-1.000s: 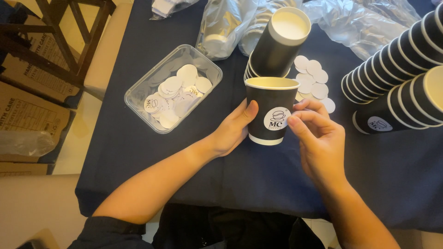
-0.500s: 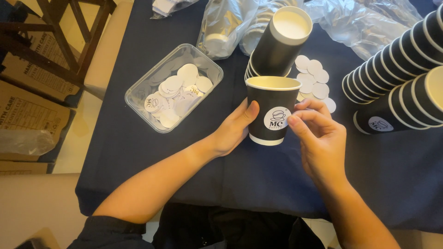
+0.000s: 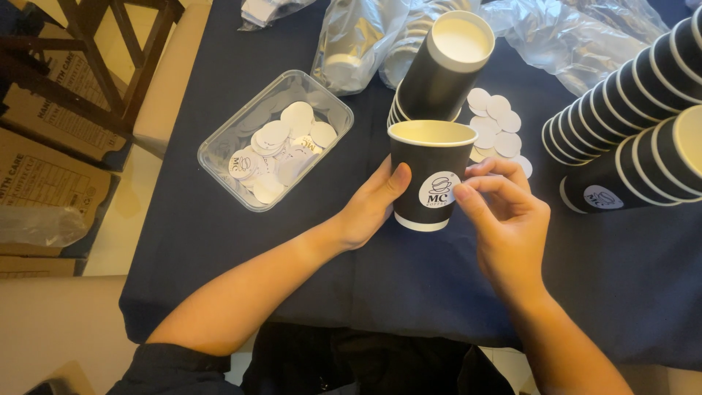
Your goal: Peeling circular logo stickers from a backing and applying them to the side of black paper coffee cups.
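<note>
- A black paper cup (image 3: 431,175) is standing upright on the dark blue tablecloth (image 3: 219,241) at the centre of the frame, a round white sticker (image 3: 441,190) sitting on its front wall.
- The left hand (image 3: 373,206) is bracing the cup's left side, thumb lying flat on the wall and the other fingers wrapping behind, out of sight.
- The right hand (image 3: 504,219) is working at the sticker's right edge, thumb and forefinger tips drawn together there; whether they are pinching the edge or pressing it flat cannot be told.
- The cup looks light, empty and easily dented; a loose hold around the mid-wall, as shown, would seem to suit it better than squeezing near the rim.
- Just behind, a stack of black cups (image 3: 439,69) is leaning toward the upper centre, with loose white stickers (image 3: 497,121) lying beside it.
- A clear plastic tray (image 3: 322,102) holding more stickers is sitting at centre left.
- Rows of nested cups (image 3: 636,139) are lying along the right edge, crumpled plastic wrap (image 3: 563,36) above them.
</note>
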